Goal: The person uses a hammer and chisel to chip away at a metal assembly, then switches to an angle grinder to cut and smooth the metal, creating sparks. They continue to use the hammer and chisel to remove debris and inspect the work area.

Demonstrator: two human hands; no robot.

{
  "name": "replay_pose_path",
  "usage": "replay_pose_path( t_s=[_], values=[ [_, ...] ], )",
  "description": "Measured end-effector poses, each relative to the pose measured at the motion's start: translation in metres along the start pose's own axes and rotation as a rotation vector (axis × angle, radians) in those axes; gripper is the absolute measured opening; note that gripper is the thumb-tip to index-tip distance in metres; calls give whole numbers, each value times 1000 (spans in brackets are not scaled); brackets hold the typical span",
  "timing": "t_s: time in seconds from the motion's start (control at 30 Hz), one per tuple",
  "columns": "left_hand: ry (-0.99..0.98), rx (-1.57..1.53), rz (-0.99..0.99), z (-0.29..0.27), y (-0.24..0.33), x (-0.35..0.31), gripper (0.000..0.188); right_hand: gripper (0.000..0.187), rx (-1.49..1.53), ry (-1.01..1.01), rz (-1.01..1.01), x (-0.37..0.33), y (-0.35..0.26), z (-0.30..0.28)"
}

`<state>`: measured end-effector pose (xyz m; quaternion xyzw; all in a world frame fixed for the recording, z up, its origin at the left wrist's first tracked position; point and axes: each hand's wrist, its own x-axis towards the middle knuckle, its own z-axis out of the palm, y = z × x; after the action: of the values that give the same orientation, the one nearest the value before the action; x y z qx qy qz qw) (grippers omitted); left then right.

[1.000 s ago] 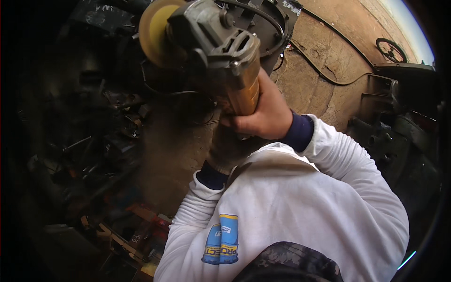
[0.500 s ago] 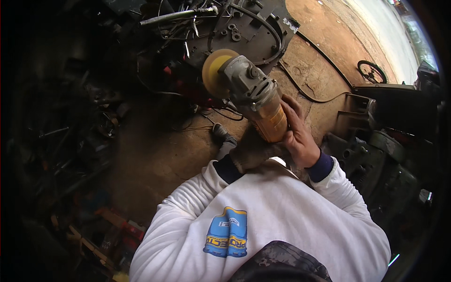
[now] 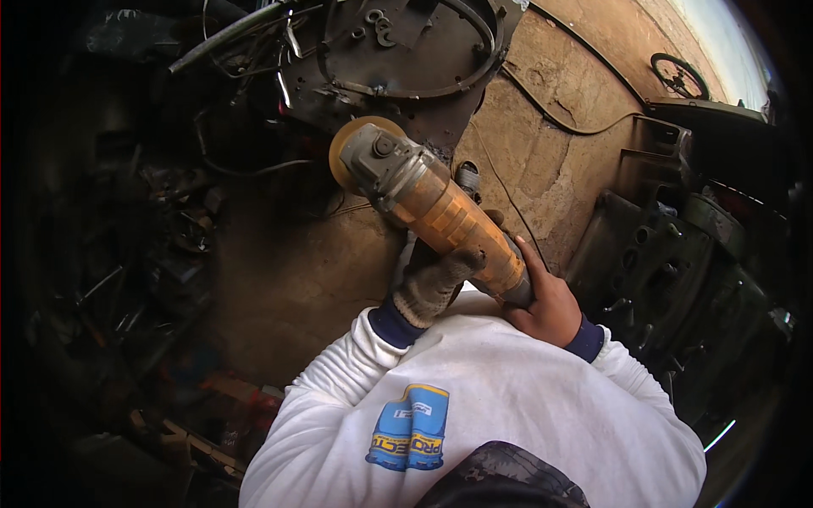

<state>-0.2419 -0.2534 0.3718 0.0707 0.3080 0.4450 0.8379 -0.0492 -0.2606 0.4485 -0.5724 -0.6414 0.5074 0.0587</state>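
An angle grinder (image 3: 445,207) with a worn orange body and a grey metal head lies slantwise in front of me. Its yellowish disc (image 3: 342,161) points to the far left. My left hand (image 3: 436,284), in a dark knitted glove, is closed round the body from the left and below, and its palm is hidden. At the rear end, my bare right hand (image 3: 546,303) wraps the dark grip. Beyond the disc lies a dark metal plate (image 3: 440,118) that carries a curved metal strip (image 3: 415,91) and several washers (image 3: 381,32).
A metal tube (image 3: 224,38) and wires lie at the far left. Dark machine parts (image 3: 669,271) stand to the right, with a hose (image 3: 567,127) across the floor beyond. A wheel (image 3: 679,76) rests farther off. Scrap clutters the left side, and a shoe (image 3: 467,175) shows behind the grinder.
The grinder has come down and closer to me and turned more level, showing more of its body. My gloved left hand is now more visible. The plate appears shifted up and left.
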Motion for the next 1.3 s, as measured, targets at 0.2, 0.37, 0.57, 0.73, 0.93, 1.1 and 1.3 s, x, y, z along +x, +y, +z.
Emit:
replay_pose_path(
  t_s=[0.2,0.37,0.57,0.73,0.93,1.1,1.3],
  values=[
    [-21,24,-21,-5,4,16,68,93,40,-10,79,8,-6,-3],
    [21,116,14,-1,13,19,76,95,7,-72,128,15,-17,-12],
    [99,-82,-73,2,19,19,62,93,0,-76,153,23,-27,-16],
    [139,-45,-84,-7,14,19,68,92,-29,-106,188,25,-29,-17],
    [87,-26,-68,3,24,20,70,93,-24,-132,185,27,-28,-20],
    [114,-28,-50,12,26,23,73,92,-54,-121,150,27,-28,-23],
    [127,-24,-41,7,21,23,74,86,-59,-110,176,29,-29,-23]
  ],
)
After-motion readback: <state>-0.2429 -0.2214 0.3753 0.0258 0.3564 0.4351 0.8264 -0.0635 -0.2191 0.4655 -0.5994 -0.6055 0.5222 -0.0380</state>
